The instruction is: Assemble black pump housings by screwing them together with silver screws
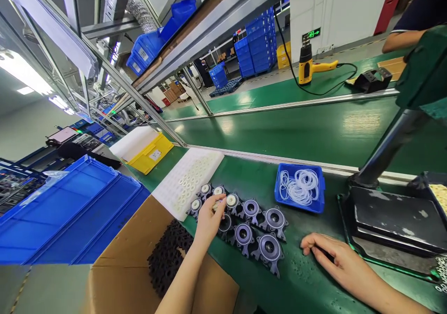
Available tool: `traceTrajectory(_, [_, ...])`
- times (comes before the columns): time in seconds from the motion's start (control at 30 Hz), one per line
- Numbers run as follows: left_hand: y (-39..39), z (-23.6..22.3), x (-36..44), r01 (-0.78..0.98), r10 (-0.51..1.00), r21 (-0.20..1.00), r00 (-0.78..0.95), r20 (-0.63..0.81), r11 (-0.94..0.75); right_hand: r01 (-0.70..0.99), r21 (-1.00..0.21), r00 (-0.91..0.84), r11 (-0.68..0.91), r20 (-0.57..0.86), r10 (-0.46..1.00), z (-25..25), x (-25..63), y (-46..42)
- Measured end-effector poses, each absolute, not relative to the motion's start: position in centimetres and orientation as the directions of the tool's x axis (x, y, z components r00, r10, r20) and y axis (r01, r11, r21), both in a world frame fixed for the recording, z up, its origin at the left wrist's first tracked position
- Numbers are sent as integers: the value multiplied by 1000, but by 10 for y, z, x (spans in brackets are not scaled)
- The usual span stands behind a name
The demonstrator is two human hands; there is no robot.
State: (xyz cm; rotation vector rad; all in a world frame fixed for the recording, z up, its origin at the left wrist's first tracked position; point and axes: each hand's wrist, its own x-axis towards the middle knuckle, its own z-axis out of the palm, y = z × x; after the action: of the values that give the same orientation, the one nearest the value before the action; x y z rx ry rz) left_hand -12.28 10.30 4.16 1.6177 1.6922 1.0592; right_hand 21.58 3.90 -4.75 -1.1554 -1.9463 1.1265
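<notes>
Left hand (208,215) pinched on small pale piece (216,205) above dark round-faced housings (243,233); seemingly seating step; next calls for centring; right hand (331,257), housings' four o'clock, loosely curled, apparently empty

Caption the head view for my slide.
Left hand pinches a pale piece over two rows of dark parts; right hand loosely curled at the green table.
</notes>
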Motion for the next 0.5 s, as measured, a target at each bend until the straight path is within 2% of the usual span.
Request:
traceTrajectory(0.2, [79,20,-115,537,969,838,-144,202,-95,388,-886,-439,256,67,896,-55,218,40])
traceTrajectory(0.33, [71,34,-118,552,950,814,-119,289,-179,401,-877,-436,264,71,897,-64,220,40])
traceTrajectory(0.5, [103,70,-184,644,810,749,-351,471,-156,403,-871,-433,282,90,897,-73,223,40])
